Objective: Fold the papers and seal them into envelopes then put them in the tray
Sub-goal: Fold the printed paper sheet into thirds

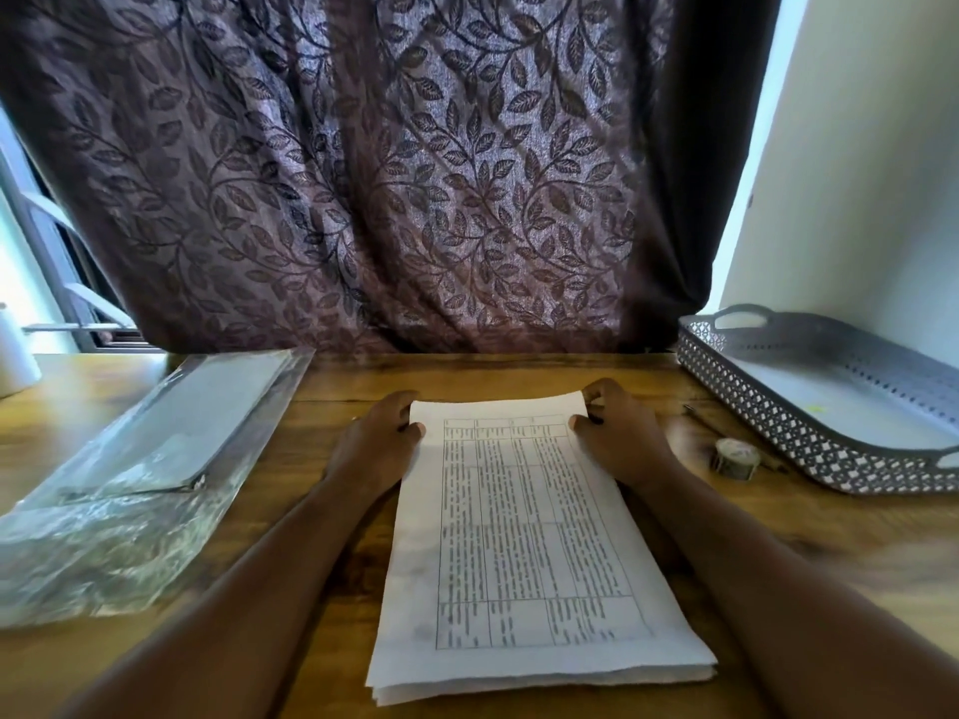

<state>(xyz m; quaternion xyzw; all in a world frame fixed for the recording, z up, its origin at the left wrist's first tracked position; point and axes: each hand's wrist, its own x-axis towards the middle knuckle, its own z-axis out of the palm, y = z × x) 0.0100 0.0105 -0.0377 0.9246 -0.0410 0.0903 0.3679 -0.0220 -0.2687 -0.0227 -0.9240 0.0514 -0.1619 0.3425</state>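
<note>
A stack of white papers (524,552) printed with a table lies lengthwise in front of me on the wooden table (322,407). My left hand (376,446) pinches the far left corner of the top sheet. My right hand (620,433) pinches the far right corner, which is lifted slightly. A clear plastic pack of grey envelopes (155,448) lies at the left. A grey perforated tray (830,402) with handles sits at the right, apparently with nothing in it.
A small roll of tape (736,458) and a pen (700,415) lie between the papers and the tray. A leaf-patterned curtain (389,173) hangs behind the table. A white container (15,360) stands at the far left edge.
</note>
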